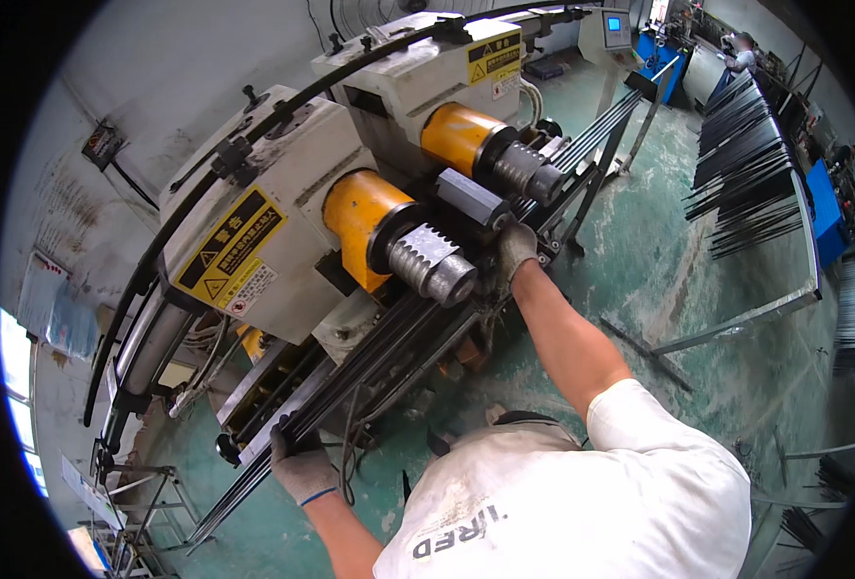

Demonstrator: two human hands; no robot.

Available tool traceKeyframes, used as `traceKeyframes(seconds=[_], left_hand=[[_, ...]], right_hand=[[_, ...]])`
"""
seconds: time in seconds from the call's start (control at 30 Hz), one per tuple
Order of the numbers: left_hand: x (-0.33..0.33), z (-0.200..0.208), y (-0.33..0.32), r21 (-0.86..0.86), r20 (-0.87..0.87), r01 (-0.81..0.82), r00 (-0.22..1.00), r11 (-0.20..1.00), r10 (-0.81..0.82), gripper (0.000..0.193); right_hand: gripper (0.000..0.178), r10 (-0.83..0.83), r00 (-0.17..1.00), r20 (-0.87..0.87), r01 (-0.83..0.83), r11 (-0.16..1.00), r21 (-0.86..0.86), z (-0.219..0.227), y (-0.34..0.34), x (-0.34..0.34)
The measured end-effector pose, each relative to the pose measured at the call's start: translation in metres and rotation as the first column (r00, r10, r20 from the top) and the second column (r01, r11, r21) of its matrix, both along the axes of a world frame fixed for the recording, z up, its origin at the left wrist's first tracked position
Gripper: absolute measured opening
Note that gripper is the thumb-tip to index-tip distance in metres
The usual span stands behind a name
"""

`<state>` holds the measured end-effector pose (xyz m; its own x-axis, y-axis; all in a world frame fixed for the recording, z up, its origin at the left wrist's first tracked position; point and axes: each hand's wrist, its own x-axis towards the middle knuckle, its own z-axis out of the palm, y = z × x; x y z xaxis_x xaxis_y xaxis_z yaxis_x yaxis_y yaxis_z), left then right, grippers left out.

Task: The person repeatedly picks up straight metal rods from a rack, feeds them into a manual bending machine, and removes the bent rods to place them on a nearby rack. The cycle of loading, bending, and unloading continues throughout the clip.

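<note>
My left hand (pixel 302 470), in a pale work glove with a blue cuff, is closed round a bundle of long dark metal rods (pixel 355 362) at its lower left part. The rods run diagonally along the machine bed, in front of two threaded rollers (pixel 429 259). Farther right, my right hand (pixel 517 243), gloved too, reaches in at the bed next to a dark grey hexagonal bar (pixel 472 199). Its fingers are mostly hidden, so what it touches there cannot be made out. The rollers stick out from yellow housings (pixel 362 217) on a large off-white machine (pixel 263 183).
A black hose (pixel 297 101) arches across the machine's top. Beyond stands a control box (pixel 614 31) with a small blue screen. On the right, a metal rack (pixel 736 328) carries many dark rods. A loose bar (pixel 645 354) lies on the green floor. Another person (pixel 739 60) is far off.
</note>
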<state>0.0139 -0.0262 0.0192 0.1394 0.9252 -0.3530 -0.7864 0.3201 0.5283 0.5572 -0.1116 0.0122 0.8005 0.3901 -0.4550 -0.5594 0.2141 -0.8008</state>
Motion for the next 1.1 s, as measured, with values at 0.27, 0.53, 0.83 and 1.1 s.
traceKeyframes(seconds=[0.27,0.53,0.83,1.1], left_hand=[[-0.073,-0.014,0.031,0.012,-0.097,-0.156,0.983,0.988,0.157,0.034],[0.030,-0.027,0.017,0.035,-0.068,0.023,0.997,0.999,-0.020,0.034],[0.022,-0.018,0.020,0.037,-0.043,-0.122,0.991,0.992,0.124,0.033],[0.053,-0.022,0.001,0.011,-0.030,-0.283,0.958,0.959,0.284,0.029]], right_hand=[[0.036,0.242,0.893,0.380,-0.115,0.938,-0.327,-0.038,0.002,0.011],[0.051,-0.001,0.992,0.127,-0.001,1.000,0.019,-0.011,-0.004,-0.006],[0.043,-0.079,0.959,0.271,0.041,0.989,0.141,-0.061,-0.092,-0.010],[0.059,-0.064,0.990,0.128,0.079,0.990,-0.113,-0.108,-0.148,-0.030]])
